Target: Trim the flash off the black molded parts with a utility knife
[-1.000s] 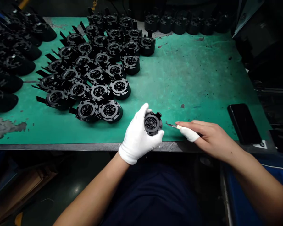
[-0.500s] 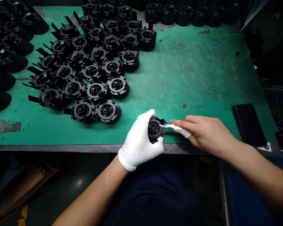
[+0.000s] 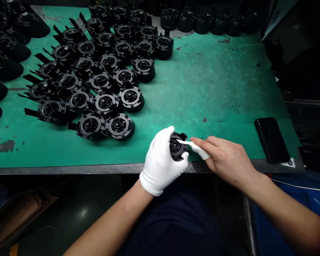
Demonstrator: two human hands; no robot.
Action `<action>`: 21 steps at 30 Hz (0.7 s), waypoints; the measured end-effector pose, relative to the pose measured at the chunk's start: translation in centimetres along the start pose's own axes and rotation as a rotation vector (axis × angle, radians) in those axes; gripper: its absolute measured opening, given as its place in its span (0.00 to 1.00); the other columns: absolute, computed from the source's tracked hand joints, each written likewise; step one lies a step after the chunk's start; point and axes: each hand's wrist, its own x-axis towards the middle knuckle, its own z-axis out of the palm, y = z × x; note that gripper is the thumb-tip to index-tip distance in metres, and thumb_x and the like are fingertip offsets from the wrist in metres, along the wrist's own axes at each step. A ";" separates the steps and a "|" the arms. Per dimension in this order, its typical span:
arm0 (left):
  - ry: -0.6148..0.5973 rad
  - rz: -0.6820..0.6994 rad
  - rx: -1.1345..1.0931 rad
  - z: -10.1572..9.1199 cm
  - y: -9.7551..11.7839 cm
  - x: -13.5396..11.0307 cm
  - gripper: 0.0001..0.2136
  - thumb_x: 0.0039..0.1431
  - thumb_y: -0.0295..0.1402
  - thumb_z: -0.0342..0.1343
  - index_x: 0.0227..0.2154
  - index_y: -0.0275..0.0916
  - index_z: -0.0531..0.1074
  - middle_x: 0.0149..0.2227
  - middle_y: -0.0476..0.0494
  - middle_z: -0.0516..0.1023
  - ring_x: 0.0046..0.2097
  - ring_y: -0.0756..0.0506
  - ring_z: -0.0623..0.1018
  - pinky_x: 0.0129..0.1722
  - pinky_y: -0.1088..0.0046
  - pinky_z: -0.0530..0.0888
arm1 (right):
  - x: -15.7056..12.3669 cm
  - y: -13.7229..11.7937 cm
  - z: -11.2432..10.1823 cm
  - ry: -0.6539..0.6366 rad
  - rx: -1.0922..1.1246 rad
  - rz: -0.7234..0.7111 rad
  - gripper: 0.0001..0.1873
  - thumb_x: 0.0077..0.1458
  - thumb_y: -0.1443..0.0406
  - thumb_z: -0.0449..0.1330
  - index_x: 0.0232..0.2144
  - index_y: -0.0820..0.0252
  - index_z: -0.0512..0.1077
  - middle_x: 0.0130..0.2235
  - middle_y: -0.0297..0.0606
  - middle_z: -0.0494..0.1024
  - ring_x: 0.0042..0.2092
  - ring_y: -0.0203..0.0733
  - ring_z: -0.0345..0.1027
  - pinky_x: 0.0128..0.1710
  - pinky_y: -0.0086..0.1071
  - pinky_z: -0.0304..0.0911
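My left hand (image 3: 161,161), in a white glove, is closed around a round black plastic part (image 3: 177,146) held over the table's front edge. My right hand (image 3: 224,158), bare with a white wrap on one finger, pinches a small knife (image 3: 185,142). The blade tip rests on the top face of the held part. Both hands sit close together just above the green table mat (image 3: 208,89).
Several matching black round parts (image 3: 101,78) lie in rows at the left and back of the mat. Dark dome-shaped pieces (image 3: 5,67) line the far left edge. A black phone (image 3: 272,139) lies at the right front corner. A blue bin (image 3: 293,199) stands below right.
My right hand moved left, bringing the blade from beside the part onto its face. My left hand turned the part slightly. The view shifted a little.
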 end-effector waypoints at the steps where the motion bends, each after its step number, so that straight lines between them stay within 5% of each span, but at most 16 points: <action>1: 0.000 -0.001 -0.002 0.0 0.0 0.0 0.36 0.51 0.36 0.65 0.62 0.35 0.57 0.58 0.32 0.69 0.62 0.35 0.71 0.63 0.53 0.70 | -0.1 0.2 0.1 -0.001 0.016 -0.009 0.24 0.64 0.68 0.52 0.60 0.50 0.71 0.35 0.37 0.78 0.35 0.41 0.71 0.28 0.33 0.57; 14: 0.024 0.004 -0.009 0.2 0.2 -0.2 0.35 0.53 0.35 0.63 0.63 0.34 0.57 0.59 0.31 0.68 0.63 0.34 0.70 0.63 0.53 0.70 | 0.1 -0.7 0.2 -0.002 0.206 0.076 0.20 0.66 0.65 0.52 0.58 0.52 0.73 0.41 0.37 0.80 0.41 0.43 0.75 0.37 0.34 0.64; 21: 0.095 0.000 0.026 0.8 0.8 -0.3 0.33 0.53 0.31 0.61 0.62 0.35 0.58 0.57 0.31 0.71 0.60 0.33 0.72 0.61 0.51 0.72 | 0.3 -1.5 0.2 -0.006 0.026 0.103 0.24 0.62 0.68 0.54 0.59 0.50 0.72 0.37 0.37 0.79 0.37 0.43 0.75 0.28 0.33 0.60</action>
